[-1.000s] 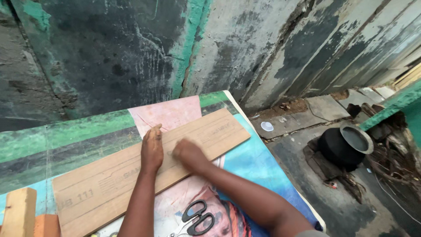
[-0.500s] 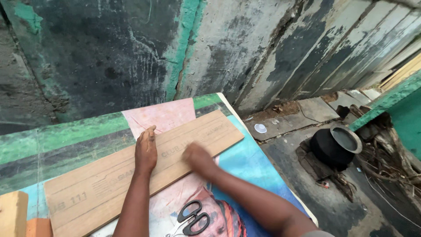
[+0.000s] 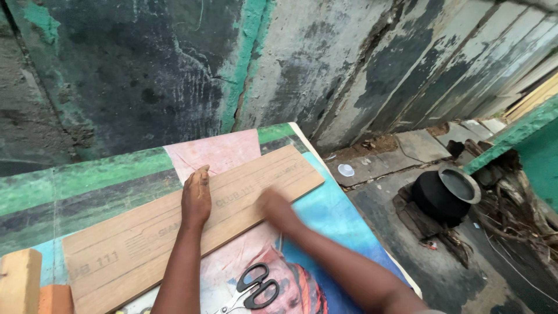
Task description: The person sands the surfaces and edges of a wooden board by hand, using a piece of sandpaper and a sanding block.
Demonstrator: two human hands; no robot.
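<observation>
A long light-brown wooden board (image 3: 128, 244) lies slantwise on a table covered with a colourful printed sheet (image 3: 331, 215). My left hand (image 3: 196, 197) rests flat on the board near its middle, fingers together and pointing away from me. My right hand (image 3: 278, 210) is blurred by motion at the board's near edge, to the right of the left hand; whether it touches the board I cannot tell. Black-handled scissors (image 3: 251, 289) lie on the sheet between my forearms.
A worn grey and green wall (image 3: 174, 75) stands just behind the table. Wooden blocks (image 3: 20, 282) sit at the table's left end. On the ground to the right are a black pot (image 3: 444, 195), a pile of sticks (image 3: 517, 215) and concrete slabs.
My right hand has slid off the board's top toward me and to the right, down to its near edge. My left hand has stayed pressed on the board.
</observation>
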